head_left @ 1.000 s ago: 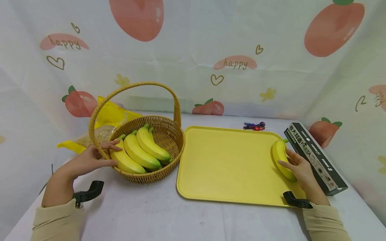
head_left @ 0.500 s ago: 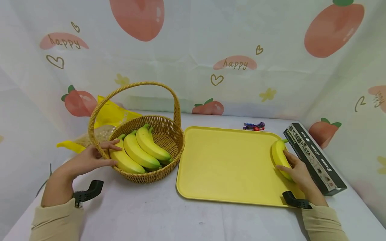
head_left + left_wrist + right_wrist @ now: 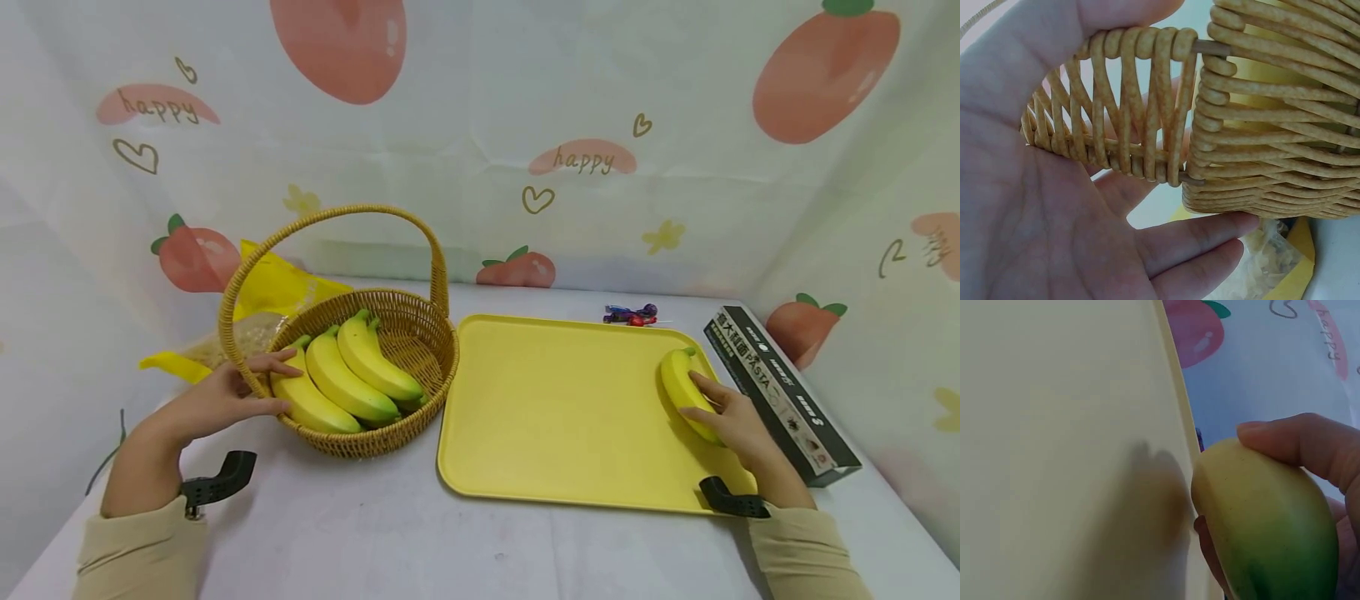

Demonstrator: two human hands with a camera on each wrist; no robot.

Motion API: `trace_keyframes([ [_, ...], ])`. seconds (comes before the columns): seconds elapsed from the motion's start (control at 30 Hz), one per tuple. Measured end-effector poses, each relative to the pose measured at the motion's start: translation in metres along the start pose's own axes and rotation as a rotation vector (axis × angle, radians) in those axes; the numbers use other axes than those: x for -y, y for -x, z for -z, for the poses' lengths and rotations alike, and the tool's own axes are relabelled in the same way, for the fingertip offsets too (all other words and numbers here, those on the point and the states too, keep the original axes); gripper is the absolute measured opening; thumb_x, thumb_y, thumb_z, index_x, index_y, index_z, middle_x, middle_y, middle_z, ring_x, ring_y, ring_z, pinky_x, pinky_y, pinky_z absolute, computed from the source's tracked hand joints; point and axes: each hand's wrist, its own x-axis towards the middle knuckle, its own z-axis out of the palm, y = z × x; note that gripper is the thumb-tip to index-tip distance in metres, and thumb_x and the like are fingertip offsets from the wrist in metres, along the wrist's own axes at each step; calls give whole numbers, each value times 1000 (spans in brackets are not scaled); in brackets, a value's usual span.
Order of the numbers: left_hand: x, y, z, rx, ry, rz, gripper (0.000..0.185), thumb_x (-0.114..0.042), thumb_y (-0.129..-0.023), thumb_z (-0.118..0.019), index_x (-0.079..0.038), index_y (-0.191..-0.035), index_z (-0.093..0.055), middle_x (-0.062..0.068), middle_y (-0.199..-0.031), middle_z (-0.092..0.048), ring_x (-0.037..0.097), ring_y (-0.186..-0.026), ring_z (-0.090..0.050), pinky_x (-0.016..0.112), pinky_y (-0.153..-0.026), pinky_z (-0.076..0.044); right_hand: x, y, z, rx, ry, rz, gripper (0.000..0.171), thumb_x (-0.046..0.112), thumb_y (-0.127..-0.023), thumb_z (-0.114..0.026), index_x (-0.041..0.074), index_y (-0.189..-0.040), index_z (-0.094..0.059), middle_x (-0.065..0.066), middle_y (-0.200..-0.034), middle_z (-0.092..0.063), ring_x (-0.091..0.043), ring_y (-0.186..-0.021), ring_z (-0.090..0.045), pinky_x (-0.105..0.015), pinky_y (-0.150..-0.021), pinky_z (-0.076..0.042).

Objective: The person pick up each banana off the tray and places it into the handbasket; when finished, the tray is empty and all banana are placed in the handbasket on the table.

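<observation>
Fruit-print backdrop; on the yellow tray's [image 3: 555,408] right edge, the right hand [image 3: 731,421] grips a lengthwise banana [image 3: 681,392]; left hand [image 3: 217,398] clasps the wicker basket [image 3: 420,350].

A white cloth-covered table [image 3: 390,533] carries a woven wicker basket [image 3: 420,333] on the left and a flat yellow tray [image 3: 555,408] just beside it on the right. Behind the basket lies a yellow bag [image 3: 277,287], possibly of grain. A dark pasta box [image 3: 780,392] sits at the tray's right edge; small wrapped sweets [image 3: 632,314] lie behind the tray.
</observation>
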Motion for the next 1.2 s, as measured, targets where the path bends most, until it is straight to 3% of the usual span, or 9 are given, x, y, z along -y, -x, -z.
trace_keyframes([
  [0.13,0,0,0,0,-6,7,39,-17,-85,-67,-5,-121,-58,24,-148,-30,49,-133,-23,11,-79,-42,8,-1,-2,12,7,44,69,25,-91,-60,-2,-144,-25,-30,-146,-29,-43,-125,-39,-1,-72,-38],
  [0.23,-1,0,1,-3,-12,11,39,-17,-85,-68,-4,-121,-58,24,-148,-30,49,-133,-23,10,-79,-42,13,-2,-3,20,12,69,68,24,-90,-61,-2,-143,-28,-29,-144,-32,-15,-113,-51,-3,-72,-40],
  [0.33,-1,1,1,-6,-13,13,39,-17,-85,-68,-4,-121,-58,24,-148,-31,49,-133,-24,10,-79,-41,18,-4,-5,28,6,89,66,23,-90,-61,-2,-143,-30,-30,-142,-35,13,-95,-45,-4,-73,-42],
  [0.4,-1,1,0,-8,-11,11,39,-17,-85,-68,-4,-121,-58,24,-148,-31,49,-133,-24,10,-79,-41,23,-5,-6,30,-2,98,65,23,-90,-61,-2,-142,-31,-30,-141,-36,21,-88,-38,-4,-73,-42],
  [0.63,0,1,-1,-7,-8,13,39,-18,-85,-68,-5,-121,-58,23,-148,-30,48,-133,-25,11,-79,-42,40,-6,-14,64,-66,101,66,20,-89,-62,1,-143,-30,-27,-144,-34,18,-90,-44,-10,-72,-47],
  [1.07,1,0,-1,-2,-8,17,40,-18,-85,-68,-6,-121,-57,22,-149,-30,49,-133,-24,11,-79,-42,75,-17,-38,198,-180,201,66,14,-88,-62,1,-144,-29,-24,-148,-29,16,-99,-48,-13,-77,-48],
  [1.2,0,0,-2,-1,-5,13,40,-19,-85,-68,-6,-121,-58,23,-149,-29,49,-133,-24,12,-79,-43,87,-23,-48,236,-192,238,67,12,-88,-62,2,-145,-28,-23,-149,-29,-1,-111,-53,-14,-78,-48],
])
